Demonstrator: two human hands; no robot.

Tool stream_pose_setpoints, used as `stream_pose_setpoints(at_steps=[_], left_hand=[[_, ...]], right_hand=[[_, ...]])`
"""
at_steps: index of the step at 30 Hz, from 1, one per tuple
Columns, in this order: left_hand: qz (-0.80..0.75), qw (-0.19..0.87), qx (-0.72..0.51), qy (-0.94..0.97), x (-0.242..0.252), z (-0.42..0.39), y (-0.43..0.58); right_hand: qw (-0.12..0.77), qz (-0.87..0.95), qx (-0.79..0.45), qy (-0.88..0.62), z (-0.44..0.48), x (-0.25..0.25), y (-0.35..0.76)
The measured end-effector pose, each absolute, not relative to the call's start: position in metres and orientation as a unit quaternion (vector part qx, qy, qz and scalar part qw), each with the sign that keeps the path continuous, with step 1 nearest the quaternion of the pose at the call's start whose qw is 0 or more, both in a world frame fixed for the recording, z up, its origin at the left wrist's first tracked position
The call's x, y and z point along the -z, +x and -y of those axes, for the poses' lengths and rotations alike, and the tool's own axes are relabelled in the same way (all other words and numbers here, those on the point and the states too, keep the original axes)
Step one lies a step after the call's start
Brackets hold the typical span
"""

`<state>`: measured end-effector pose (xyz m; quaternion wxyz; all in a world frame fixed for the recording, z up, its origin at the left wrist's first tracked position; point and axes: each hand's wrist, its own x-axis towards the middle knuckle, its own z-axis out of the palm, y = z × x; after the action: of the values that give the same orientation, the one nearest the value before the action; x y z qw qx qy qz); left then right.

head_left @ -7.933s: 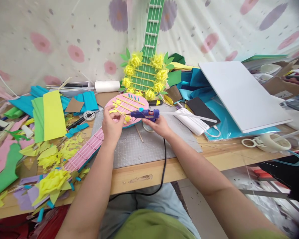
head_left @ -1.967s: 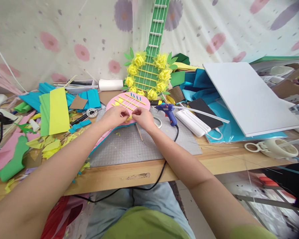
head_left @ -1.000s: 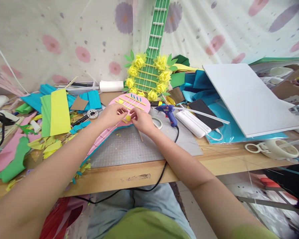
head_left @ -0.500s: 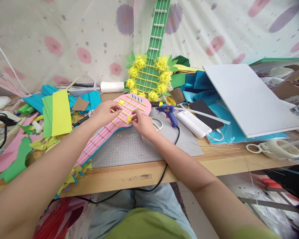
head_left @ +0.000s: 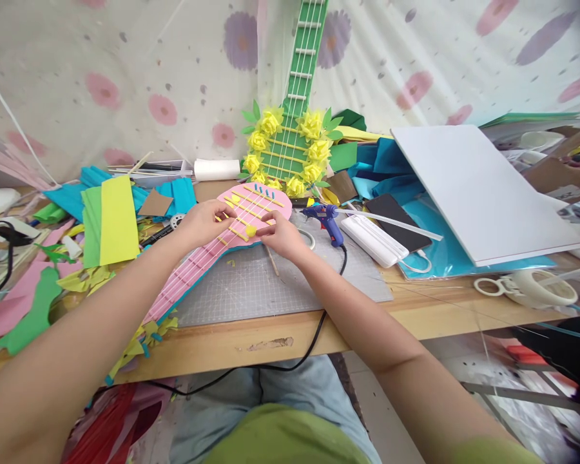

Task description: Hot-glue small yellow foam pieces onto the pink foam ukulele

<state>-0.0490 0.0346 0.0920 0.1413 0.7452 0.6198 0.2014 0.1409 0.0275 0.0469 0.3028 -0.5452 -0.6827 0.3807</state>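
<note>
A pink craft-foam guitar lies slantwise on the grey cutting mat, its neck toward the lower left. Yellow bars, white strings and small blue pegs cross its body. Over the left side of the body is my left hand, fingertips bent together in a pinch; what is in it, if anything, is hidden. A small yellow piece sits on the body between my hands. Just right of that piece, my right hand rests at the guitar's edge, fingers curved and a little apart, nothing visible in them.
Behind stands a green guitar ringed with yellow paper flowers. To the right lie a blue glue gun, a white power strip and a white board. Coloured paper scraps cover the left. A black cord hangs over the table edge.
My right hand has drawn slightly right, away from the yellow piece, which stays on the guitar. My left hand has barely moved.
</note>
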Motion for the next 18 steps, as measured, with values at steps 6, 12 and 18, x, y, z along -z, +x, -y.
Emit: stream_pose_setpoints(at_steps=[6, 12, 18], left_hand=[[-0.594, 0.350, -0.288, 0.665, -0.066, -0.048, -0.035], [-0.593, 0.346, -0.306, 0.659, -0.060, -0.049, -0.019], [-0.592, 0.335, -0.267, 0.683, -0.063, -0.047, -0.021]], right_hand=[[0.324, 0.627, -0.474, -0.527, -0.036, -0.043, 0.149], [0.340, 0.605, -0.513, -0.505, -0.036, -0.039, 0.148], [0.346, 0.596, -0.531, -0.493, -0.038, -0.034, 0.148]])
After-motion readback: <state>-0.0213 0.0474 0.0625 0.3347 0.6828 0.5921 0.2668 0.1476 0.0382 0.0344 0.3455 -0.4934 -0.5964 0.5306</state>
